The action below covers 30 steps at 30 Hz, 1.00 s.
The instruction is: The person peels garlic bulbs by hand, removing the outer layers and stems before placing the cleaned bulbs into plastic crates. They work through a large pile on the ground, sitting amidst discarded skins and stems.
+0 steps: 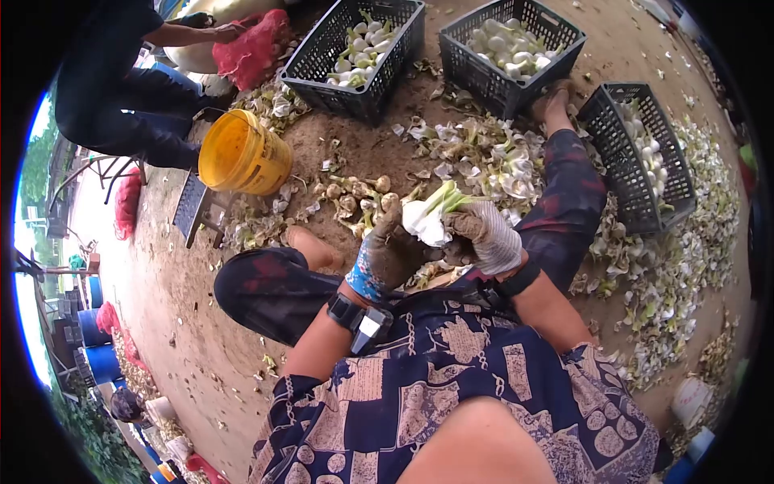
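Note:
A white bulb with pale green leaf stubs is held up between my hands, its loose white outer layers showing. My left hand, in a dirty brown glove with a blue patterned cuff, is closed around the bulb's left side. From the right, my right hand, in a grey-and-white striped glove, has its fingers closed on the bulb near the green end. The fingertips are partly hidden. Just beyond my left hand, several soil-stained, unpeeled bulbs lie on the ground.
Black crates of white bulbs stand ahead, one left, one centre and one right. Peeled scraps cover the ground. A yellow bucket stands left, near another person's legs; that person's hand touches a red net bag.

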Motion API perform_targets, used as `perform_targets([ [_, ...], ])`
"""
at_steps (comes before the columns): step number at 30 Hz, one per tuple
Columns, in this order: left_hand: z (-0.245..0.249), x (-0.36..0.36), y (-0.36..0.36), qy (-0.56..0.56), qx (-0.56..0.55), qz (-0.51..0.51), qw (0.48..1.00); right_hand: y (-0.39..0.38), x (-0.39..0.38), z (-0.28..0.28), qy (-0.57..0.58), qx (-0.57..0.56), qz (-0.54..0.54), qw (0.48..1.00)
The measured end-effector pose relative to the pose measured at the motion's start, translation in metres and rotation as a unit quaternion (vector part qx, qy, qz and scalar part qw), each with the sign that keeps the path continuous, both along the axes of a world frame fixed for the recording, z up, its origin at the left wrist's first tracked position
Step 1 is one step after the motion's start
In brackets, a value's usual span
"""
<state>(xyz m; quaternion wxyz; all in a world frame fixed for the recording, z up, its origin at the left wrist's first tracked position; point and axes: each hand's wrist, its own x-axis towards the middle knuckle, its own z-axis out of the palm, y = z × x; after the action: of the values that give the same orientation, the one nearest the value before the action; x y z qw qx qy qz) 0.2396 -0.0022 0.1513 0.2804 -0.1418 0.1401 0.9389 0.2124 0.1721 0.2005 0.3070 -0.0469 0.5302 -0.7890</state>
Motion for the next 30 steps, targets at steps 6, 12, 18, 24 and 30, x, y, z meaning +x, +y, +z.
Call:
perform_targets([
  [6,-0.039,0.003,-0.011,0.112,-0.063,-0.077,0.989,0.003,0.004,-0.017,-0.120,-0.119,0.059,0.984],
  [12,-0.011,-0.011,0.005,0.270,-0.411,0.119,0.863,0.013,-0.004,-0.020,-0.131,-0.106,0.004,0.986],
  [18,-0.031,-0.018,-0.007,0.138,-0.308,0.074,0.939,0.017,-0.005,-0.020,-0.134,-0.118,0.006,0.984],
  [24,-0.050,-0.023,-0.022,0.027,-0.110,0.102,0.988,0.081,-0.020,-0.032,-0.107,-0.228,-0.086,0.964],
  [30,-0.039,-0.025,-0.017,0.123,-0.370,0.104,0.915,0.033,-0.040,-0.059,0.355,0.602,0.101,0.708],
])
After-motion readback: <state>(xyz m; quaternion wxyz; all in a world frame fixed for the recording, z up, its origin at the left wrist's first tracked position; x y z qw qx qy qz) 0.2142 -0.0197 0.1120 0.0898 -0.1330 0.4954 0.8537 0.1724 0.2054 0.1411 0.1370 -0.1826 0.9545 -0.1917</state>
